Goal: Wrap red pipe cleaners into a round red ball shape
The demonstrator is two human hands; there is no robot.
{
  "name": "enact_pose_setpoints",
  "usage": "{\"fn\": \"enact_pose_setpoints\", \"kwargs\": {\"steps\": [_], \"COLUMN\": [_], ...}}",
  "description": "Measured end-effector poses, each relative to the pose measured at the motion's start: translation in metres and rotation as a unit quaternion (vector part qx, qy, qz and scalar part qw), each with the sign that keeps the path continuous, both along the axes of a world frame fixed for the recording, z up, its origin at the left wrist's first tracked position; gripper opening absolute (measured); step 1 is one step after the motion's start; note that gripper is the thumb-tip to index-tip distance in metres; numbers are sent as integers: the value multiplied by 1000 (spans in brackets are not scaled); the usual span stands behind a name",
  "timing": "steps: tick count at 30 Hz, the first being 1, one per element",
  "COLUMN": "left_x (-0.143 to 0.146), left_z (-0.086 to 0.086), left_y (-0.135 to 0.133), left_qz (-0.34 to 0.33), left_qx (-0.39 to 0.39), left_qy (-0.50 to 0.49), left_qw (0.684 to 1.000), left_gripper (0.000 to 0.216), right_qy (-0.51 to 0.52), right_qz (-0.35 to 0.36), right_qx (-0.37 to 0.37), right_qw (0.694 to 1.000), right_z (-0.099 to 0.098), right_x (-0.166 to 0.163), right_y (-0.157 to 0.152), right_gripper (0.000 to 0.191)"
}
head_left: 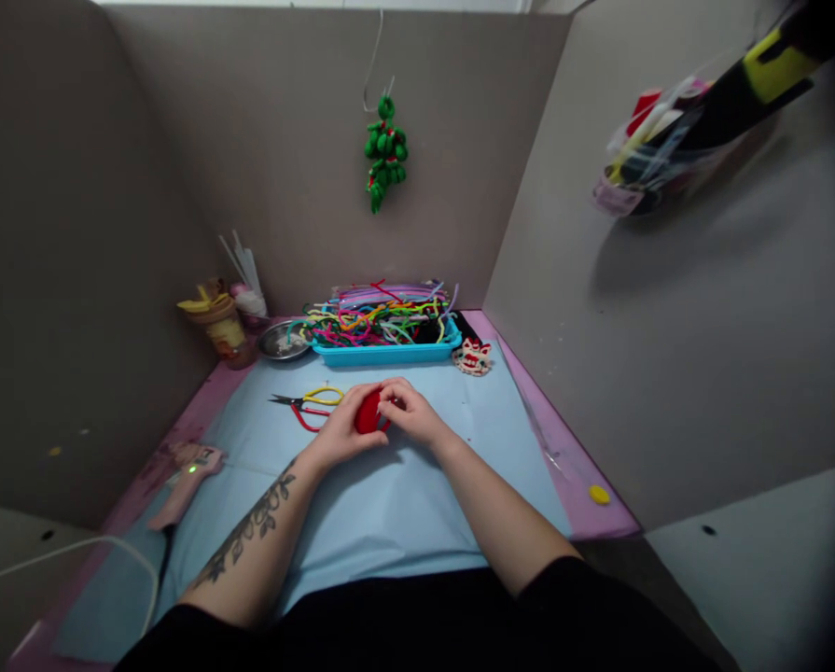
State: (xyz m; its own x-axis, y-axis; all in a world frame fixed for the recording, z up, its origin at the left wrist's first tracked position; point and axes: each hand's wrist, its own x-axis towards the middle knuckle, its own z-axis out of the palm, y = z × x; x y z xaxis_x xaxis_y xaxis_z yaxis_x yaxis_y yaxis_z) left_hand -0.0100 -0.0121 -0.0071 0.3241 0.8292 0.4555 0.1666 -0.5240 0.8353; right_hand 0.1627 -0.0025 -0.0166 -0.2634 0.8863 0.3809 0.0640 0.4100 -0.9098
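Observation:
Both hands meet over the blue mat (389,504) at the middle of the table. My left hand (340,431) and my right hand (411,413) are closed around a small red fuzzy object (369,413), held between their fingers. Just left of them lie scissors (310,403) with yellow and red handles. Behind the hands stands a blue tray (389,352) heaped with several coloured pipe cleaners.
A small red-and-white figure (474,356) sits right of the tray. A metal dish (284,340) and a jar (220,324) stand at back left. A pink glue gun (187,478) with a white cable lies at left. A green pipe-cleaner ornament (384,154) hangs on the back wall.

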Motion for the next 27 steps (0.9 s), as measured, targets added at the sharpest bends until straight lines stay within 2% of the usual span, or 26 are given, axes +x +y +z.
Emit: {"fn": "enact_pose_setpoints", "kwargs": {"steps": [3, 5, 7, 10, 14, 27], "left_x": [3, 3, 2, 0, 1, 8], "left_z": [-4, -7, -9, -12, -15, -20], "left_y": [1, 1, 1, 1, 0, -3], "left_qz": [81, 135, 182, 229, 244, 261], "left_qx": [-5, 26, 76, 140, 178, 181], "left_qy": [-26, -21, 19, 108, 186, 209], "left_qw": [996, 990, 980, 957, 935, 925], "left_gripper": [72, 71, 69, 64, 62, 62], "right_qy": [22, 11, -19, -39, -24, 8], "right_qz": [-108, -177, -214, -229, -230, -220], "right_qx": [20, 57, 88, 72, 33, -26], "right_qw": [994, 983, 973, 970, 972, 975], "right_z": [1, 4, 5, 5, 3, 2], "right_x": [-4, -7, -10, -18, -27, -31], "right_y": [-6, -11, -16, -19, -19, -19], "right_gripper": [24, 16, 7, 5, 5, 8]}}
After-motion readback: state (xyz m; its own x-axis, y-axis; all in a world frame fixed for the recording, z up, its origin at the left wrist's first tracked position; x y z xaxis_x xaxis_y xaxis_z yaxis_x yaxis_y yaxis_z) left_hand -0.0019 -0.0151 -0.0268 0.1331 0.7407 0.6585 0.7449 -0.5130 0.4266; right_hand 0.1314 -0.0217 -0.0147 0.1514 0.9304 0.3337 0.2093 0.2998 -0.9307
